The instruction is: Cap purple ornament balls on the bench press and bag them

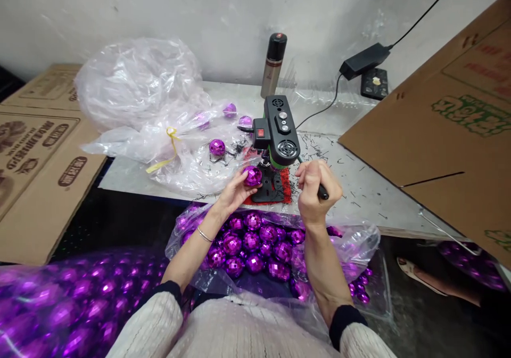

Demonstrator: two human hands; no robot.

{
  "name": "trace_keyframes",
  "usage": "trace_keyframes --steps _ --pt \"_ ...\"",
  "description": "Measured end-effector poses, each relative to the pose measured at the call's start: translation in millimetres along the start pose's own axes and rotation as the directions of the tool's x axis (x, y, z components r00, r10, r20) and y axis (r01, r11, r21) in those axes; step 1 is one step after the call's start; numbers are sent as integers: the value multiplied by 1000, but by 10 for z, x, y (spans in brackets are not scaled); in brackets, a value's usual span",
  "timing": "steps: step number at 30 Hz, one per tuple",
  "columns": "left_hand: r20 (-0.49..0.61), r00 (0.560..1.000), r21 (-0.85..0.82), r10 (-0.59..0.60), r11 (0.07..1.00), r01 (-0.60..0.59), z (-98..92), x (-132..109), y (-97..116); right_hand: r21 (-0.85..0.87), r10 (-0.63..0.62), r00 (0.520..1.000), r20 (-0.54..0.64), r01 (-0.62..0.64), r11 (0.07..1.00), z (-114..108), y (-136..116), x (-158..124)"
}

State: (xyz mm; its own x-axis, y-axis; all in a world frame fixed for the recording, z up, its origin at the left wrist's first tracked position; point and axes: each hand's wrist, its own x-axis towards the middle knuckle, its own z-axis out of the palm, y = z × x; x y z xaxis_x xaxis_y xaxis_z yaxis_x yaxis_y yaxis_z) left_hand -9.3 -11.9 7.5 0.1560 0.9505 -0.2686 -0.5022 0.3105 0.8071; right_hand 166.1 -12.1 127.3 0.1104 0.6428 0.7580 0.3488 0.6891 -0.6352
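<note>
My left hand (238, 188) is closed around a shiny purple faceted ball (253, 176), held just in front of a small black bench machine (281, 129). The machine has round vents, buttons and a red switch, and its black base (271, 190) stands on a red mat (286, 183). At the machine's right side, my right hand (319, 187) grips the black handle (323, 192) of its lever. Below my arms lies an opened clear plastic bag (359, 241) full of purple balls (251, 241).
Several loose purple balls (217, 147) lie by clear plastic bags (139, 81). A spray can (274, 65) stands behind the machine. Small dark pins (351, 195) litter the tabletop. Cardboard boxes (40, 150) flank both sides. Another person's foot (421, 275) shows at lower right.
</note>
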Motion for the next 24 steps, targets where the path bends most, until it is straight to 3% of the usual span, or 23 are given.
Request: trace_keyframes --steps 3,6,9,13,21,24 --pt "-76 992 19 98 995 -97 67 61 -130 -1 -18 1000 -1 18 1000 -6 8 -7" --pt "-150 952 208 268 950 -235 136 105 -225 -23 -22 1000 6 22 999 -12 19 -35" --pt "-100 906 436 411 837 -331 184 125 -284 -32 -30 999 11 30 999 -20 28 -65" --pt "-46 864 637 501 681 -361 208 146 -326 -25 -36 999 21 37 999 -29 35 -82" --pt "134 823 808 552 420 -413 157 188 -310 -15 -42 999 22 42 999 -43 51 -108" --pt "171 815 823 554 375 -427 128 186 -329 -35 -40 999 24 41 999 -42 53 -123"
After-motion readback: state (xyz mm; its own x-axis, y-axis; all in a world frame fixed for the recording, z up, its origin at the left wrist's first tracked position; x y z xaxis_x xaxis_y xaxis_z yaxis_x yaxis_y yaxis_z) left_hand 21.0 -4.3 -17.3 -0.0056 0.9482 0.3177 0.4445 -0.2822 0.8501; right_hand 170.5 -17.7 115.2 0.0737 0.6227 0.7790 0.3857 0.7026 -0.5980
